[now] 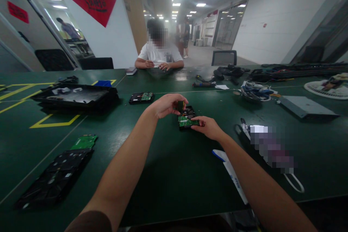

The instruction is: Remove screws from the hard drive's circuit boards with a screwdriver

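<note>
In the middle of the table lies a hard drive point(185, 122), its green circuit board facing up. My right hand point(208, 127) grips the drive's right side between thumb and fingers. Just above its far left part, my left hand point(171, 106) is closed on a small dark piece with a yellowish edge point(181, 106); its exact kind is hard to make out. Beyond my left forearm rests another hard drive point(141, 97), also with some green board showing. At the near left are several dark hard drives point(58, 174) in a row, with a green circuit board point(85, 142) at their far end.
A black tray point(78, 98) stands at left. To the right are a metal box point(307, 107), a bowl of cables point(255, 92), a white-and-blue strip point(231, 170) under my right forearm, and a blurred strapped object point(269, 145). Across the table sits a person point(160, 52) handling something small.
</note>
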Demonstrator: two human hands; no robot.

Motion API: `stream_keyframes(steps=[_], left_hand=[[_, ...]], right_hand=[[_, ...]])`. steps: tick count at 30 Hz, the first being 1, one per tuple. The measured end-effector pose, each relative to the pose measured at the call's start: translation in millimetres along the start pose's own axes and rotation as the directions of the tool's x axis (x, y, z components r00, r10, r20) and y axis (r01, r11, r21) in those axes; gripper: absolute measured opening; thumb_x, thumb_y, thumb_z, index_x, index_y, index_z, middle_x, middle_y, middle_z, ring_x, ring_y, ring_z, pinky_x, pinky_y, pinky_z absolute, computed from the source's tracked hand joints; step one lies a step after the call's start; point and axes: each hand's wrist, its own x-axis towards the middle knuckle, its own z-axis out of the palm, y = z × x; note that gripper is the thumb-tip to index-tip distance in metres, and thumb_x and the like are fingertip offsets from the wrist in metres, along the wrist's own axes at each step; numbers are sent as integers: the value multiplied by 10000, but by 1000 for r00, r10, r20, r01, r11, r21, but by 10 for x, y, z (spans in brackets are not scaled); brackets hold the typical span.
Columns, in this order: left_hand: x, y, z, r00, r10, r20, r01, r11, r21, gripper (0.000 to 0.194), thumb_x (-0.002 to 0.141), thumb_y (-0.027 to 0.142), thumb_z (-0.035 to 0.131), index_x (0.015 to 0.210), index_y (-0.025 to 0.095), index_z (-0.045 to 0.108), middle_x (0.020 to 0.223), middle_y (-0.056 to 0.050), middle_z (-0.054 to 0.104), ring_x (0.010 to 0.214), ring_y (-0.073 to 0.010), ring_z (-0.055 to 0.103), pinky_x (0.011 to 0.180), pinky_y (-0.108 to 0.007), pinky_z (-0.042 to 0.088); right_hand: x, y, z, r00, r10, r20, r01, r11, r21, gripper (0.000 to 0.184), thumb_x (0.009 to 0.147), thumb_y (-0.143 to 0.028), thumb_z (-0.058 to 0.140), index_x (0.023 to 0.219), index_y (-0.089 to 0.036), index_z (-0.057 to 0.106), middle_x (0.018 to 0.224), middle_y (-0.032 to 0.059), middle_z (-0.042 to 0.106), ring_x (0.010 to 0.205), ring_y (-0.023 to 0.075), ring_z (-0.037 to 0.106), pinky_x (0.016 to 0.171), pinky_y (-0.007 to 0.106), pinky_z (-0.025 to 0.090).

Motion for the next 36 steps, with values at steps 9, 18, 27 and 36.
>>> stream_keyframes(steps=[9, 18, 27, 36], left_hand=[[57, -46, -2, 995, 34, -91, -35, 999, -7, 117, 795, 267, 643, 830, 157, 662, 866, -79, 659, 772, -160, 613, 623, -259, 491], [30, -23, 27, 1000, -26, -17, 25, 998, -65, 189, 817, 307, 634, 904, 140, 647, 871, -120, 699, 786, -190, 647, 590, -276, 495], [71, -63, -36, 998, 14, -61, -18, 998, -63, 183, 799, 289, 632, 864, 125, 682, 862, -105, 681, 784, -173, 636, 574, -247, 478], [61, -54, -27, 997, -79, -23, 74, 985, -155, 192, 779, 298, 636, 892, 143, 638, 819, -108, 687, 777, -199, 649, 606, -287, 492]], right_hand=[[2, -51, -26, 1000, 15, 5, -15, 1000, -6, 459, 825, -479, 739, 1240, -288, 699, 775, -1, 576, 703, 158, 499, 642, 282, 362], [1, -17, 1, 1000, 17, -3, -17, 1000, 4, 461, 834, -493, 725, 1251, -300, 690, 778, -2, 577, 691, 156, 491, 631, 282, 352], [3, -15, -2, 1000, 5, 2, -5, 1000, -9, 446, 841, -490, 717, 1244, -299, 691, 776, -9, 575, 690, 153, 492, 634, 284, 349], [9, -3, 3, 1000, -4, -1, 4, 1000, -3, 460, 841, -492, 721, 1252, -288, 687, 783, -4, 587, 692, 149, 494, 636, 281, 346]])
